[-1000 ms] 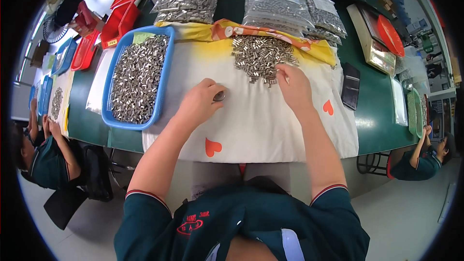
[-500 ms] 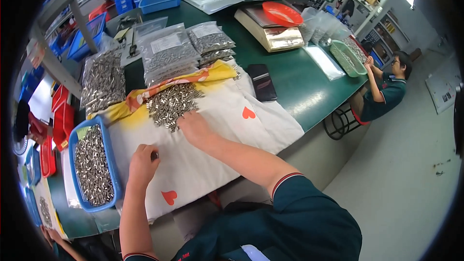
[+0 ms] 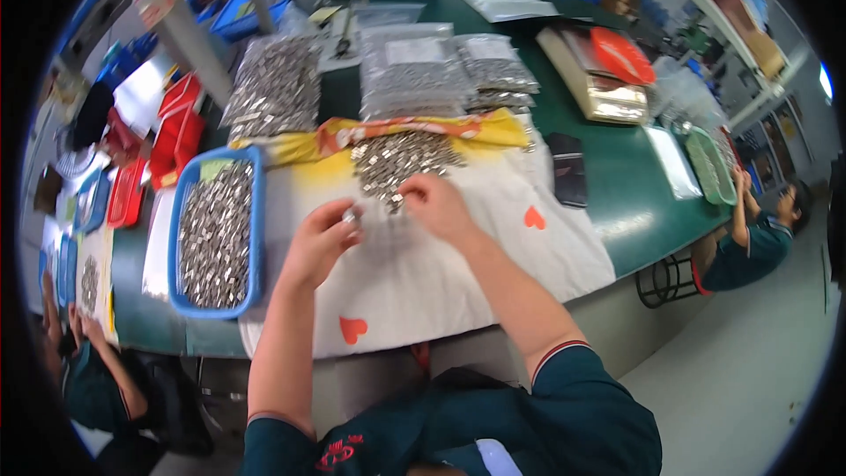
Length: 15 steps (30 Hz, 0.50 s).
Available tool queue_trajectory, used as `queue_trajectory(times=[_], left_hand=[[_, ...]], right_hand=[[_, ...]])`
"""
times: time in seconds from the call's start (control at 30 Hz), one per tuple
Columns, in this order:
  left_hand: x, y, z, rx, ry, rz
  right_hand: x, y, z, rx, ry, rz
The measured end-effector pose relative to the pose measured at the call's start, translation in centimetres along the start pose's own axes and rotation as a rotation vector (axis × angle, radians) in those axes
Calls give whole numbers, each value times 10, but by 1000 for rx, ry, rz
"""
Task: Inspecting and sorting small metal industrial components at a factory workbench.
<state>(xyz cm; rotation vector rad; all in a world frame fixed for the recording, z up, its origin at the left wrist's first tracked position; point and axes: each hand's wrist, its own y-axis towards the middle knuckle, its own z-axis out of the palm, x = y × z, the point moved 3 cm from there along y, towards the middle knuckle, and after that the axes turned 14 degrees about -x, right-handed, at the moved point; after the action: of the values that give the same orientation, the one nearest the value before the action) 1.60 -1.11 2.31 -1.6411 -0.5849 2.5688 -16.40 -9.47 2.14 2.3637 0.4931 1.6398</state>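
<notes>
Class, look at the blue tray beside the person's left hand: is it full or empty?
Nearly full. The blue tray holds a layer of small silvery metal parts covering almost its whole floor, up towards the rim.

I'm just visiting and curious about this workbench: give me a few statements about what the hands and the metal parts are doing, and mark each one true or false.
1. The left hand holds a small metal part at its fingertips. True.
2. The right hand rests inside the blue tray. False: it is on the white cloth, at the edge of the loose pile of metal parts.
3. The blue tray is full of metal parts. True.
4. The loose pile lies on bare green table. False: it lies on the cloth.
5. A dark phone lies to the right of the pile. True.
</notes>
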Motion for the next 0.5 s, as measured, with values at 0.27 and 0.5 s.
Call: queue_trajectory(times=[0.27, 0.5], left_hand=[[44, 34, 8, 196, -275, -173], [41, 30, 14, 164, -119, -104]], right_hand=[[-2, -13, 11, 202, 595, 500], [8, -12, 3, 287, 257, 232]])
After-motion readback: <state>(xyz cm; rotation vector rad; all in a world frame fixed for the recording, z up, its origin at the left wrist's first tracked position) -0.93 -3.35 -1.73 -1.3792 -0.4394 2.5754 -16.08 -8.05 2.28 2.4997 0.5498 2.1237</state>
